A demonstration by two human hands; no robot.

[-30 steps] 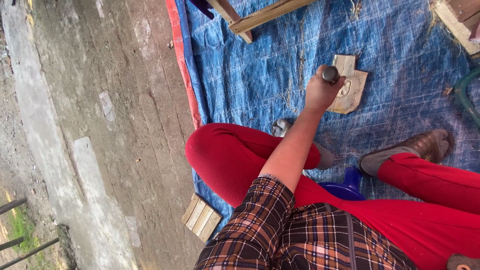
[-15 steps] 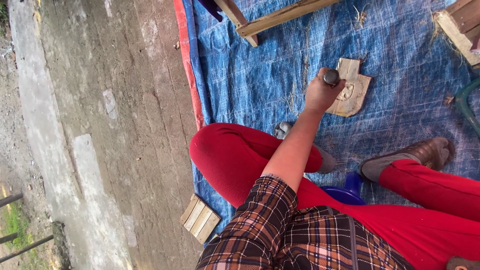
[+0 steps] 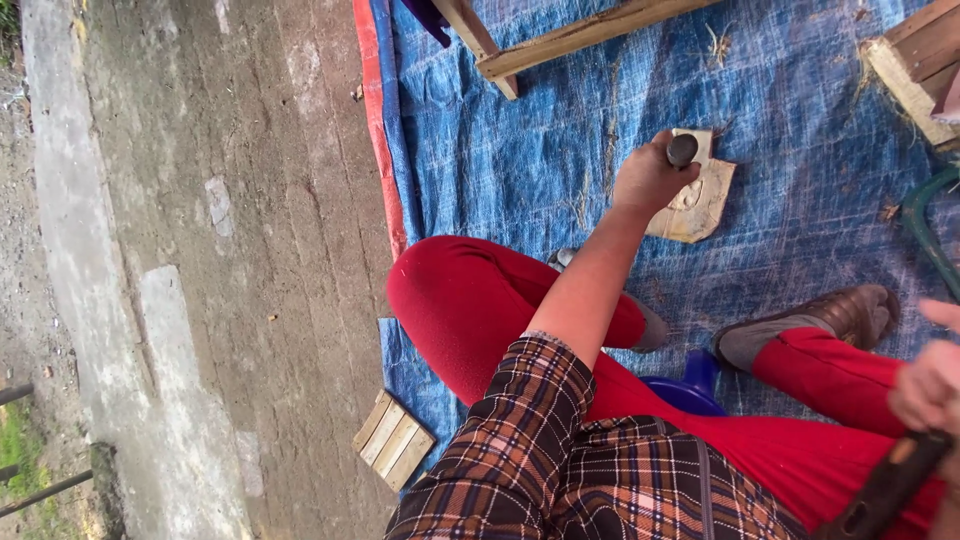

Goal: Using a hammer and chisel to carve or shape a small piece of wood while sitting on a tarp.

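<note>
On the blue woven tarpaulin (image 3: 560, 170) spread over the ground, toward one o'clock from the person's bent knee, the left hand (image 3: 648, 180) is fisted around a dark round-ended tool handle (image 3: 682, 150), its grip pressed tight about the shaft. The tool stands on a pale flat carved wooden piece (image 3: 700, 200), which lies flat on the tarpaulin directly under and just beside that hand, at three o'clock from the knuckles. At the four o'clock corner of the view, the right hand (image 3: 930, 385) curls around a dark wooden mallet handle (image 3: 885, 490), fingers wrapped on it, though much of the hand is cut off by the edge. Red trousers (image 3: 470, 300) cover both legs, and a brown leather shoe (image 3: 830, 320) rests on the tarpaulin between the two hands. A small slatted wooden block (image 3: 393, 440) lies on the bare concrete floor (image 3: 230, 250) at seven o'clock from the knee. Wooden beams (image 3: 570, 40) cross the tarpaulin at twelve o'clock.
</note>
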